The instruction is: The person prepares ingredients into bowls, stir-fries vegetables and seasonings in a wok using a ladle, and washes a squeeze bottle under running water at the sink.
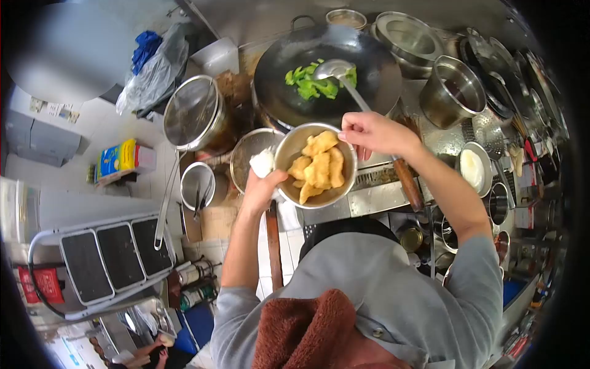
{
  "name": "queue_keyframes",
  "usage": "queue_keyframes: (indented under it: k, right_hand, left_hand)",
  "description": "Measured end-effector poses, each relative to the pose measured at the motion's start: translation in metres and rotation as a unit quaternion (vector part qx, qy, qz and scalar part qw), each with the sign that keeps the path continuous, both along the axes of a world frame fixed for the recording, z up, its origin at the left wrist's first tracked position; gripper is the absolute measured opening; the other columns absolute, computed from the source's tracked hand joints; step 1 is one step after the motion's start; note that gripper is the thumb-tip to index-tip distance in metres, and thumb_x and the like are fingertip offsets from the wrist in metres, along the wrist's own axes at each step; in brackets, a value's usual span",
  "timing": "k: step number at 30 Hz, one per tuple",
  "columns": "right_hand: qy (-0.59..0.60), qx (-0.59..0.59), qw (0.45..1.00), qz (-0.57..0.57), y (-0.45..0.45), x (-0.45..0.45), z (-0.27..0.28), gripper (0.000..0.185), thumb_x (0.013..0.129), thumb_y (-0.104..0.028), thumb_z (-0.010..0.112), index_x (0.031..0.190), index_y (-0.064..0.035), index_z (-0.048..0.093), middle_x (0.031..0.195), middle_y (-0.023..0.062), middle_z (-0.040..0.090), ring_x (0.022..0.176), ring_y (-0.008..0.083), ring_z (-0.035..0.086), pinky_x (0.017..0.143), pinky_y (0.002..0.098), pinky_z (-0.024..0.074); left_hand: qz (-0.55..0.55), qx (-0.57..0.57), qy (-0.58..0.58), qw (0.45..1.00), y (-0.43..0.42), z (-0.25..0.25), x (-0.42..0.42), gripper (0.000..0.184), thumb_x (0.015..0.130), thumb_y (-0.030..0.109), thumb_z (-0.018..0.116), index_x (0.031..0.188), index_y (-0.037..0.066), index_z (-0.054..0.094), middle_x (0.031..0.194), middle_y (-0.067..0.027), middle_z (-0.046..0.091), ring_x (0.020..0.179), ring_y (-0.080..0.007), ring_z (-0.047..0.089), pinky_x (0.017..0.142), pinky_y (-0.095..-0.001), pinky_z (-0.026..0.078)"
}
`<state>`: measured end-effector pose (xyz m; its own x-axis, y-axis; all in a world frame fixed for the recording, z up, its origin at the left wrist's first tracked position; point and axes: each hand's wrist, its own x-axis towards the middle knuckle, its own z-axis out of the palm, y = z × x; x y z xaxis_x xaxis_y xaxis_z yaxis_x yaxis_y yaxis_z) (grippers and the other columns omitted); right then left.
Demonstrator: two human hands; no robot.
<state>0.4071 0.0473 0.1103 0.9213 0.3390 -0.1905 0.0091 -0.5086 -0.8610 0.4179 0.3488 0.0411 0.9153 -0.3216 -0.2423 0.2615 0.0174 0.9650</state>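
Note:
A metal bowl point(349, 161) of golden-brown fried pieces point(319, 169) is held up in front of me. My left hand point(263, 187) is closed on its left rim, thumb on the edge, with a bunched white cloth-like thing point(262, 161) by the fingers. At the upper right rim, my right hand point(376, 134) is pinched on the edge, its fingers partly hidden. Just beyond sits a black wok point(279, 64) with chopped green vegetables point(305, 83). A ladle point(335, 69) rests in them, its wooden-ended handle point(408, 184) passing beneath my right arm.
A strainer point(190, 111) lies over a pot at the left, near a small metal container point(198, 184). Right of the wok stand a deep pot point(453, 92) and a bowl with something white point(472, 169). A step stool point(117, 258) and another person's arm point(144, 352) appear lower left.

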Motion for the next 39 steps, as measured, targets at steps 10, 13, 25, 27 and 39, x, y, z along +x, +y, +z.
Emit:
queue_keyframes:
  k: [10,13,25,27,39]
  right_hand:
    - [-0.019,-0.006,0.981,-0.195,-0.082,-0.087,-0.065,0.066,0.087,-0.007,0.053,0.146,-0.0079,0.024,0.077,0.0118,0.053,0.065,0.0209,0.057,0.056,0.0319,0.0491]
    - [0.145,0.255,0.919,-0.264,-0.049,-0.111,-0.050,0.063,0.090,-0.005,0.050,0.147,-0.0109,0.025,0.064,-0.0023,0.042,0.046,0.0054,0.040,0.036,0.0216,0.0364]
    - [0.067,0.232,0.919,-0.311,-0.035,-0.142,-0.090,0.066,0.088,-0.008,0.055,0.146,-0.0099,0.023,0.063,0.0017,0.046,0.043,0.0106,0.044,0.039,0.0268,0.0374]
    - [0.062,0.201,0.918,-0.336,-0.026,-0.147,-0.099,0.067,0.088,-0.007,0.056,0.146,-0.0094,0.023,0.063,0.0019,0.046,0.043,0.0105,0.044,0.039,0.0264,0.0376]
    - [-0.023,0.143,0.891,-0.430,0.010,-0.187,-0.093,0.065,0.082,-0.009,0.066,0.140,-0.0036,0.036,0.110,0.0253,0.061,0.100,0.0310,0.062,0.087,0.0350,0.0463]
  left_hand:
    - [0.137,0.214,-0.326,0.911,-0.019,0.054,0.114,0.034,0.070,0.011,0.068,0.097,-0.003,0.055,0.088,-0.0134,0.065,0.076,-0.0179,0.062,0.070,-0.0323,0.050]
    - [0.123,0.404,-0.417,0.805,-0.073,0.031,0.170,0.042,0.068,0.018,0.073,0.098,-0.002,0.051,0.089,-0.0263,0.063,0.086,-0.0443,0.061,0.076,-0.0477,0.049]
    - [0.019,0.546,-0.587,0.598,-0.156,0.035,0.239,0.038,0.072,0.011,0.069,0.099,0.003,0.045,0.092,-0.0201,0.061,0.087,-0.0368,0.062,0.076,-0.0440,0.051]
    - [0.033,0.496,-0.645,0.581,-0.158,0.045,0.234,0.037,0.070,0.009,0.069,0.098,0.003,0.045,0.092,-0.0192,0.060,0.086,-0.0368,0.062,0.076,-0.0445,0.051]
    - [0.000,0.438,-0.771,0.463,-0.170,0.021,0.207,0.023,0.073,0.005,0.061,0.093,0.004,0.050,0.093,-0.0127,0.058,0.088,-0.0306,0.058,0.077,-0.0393,0.048]
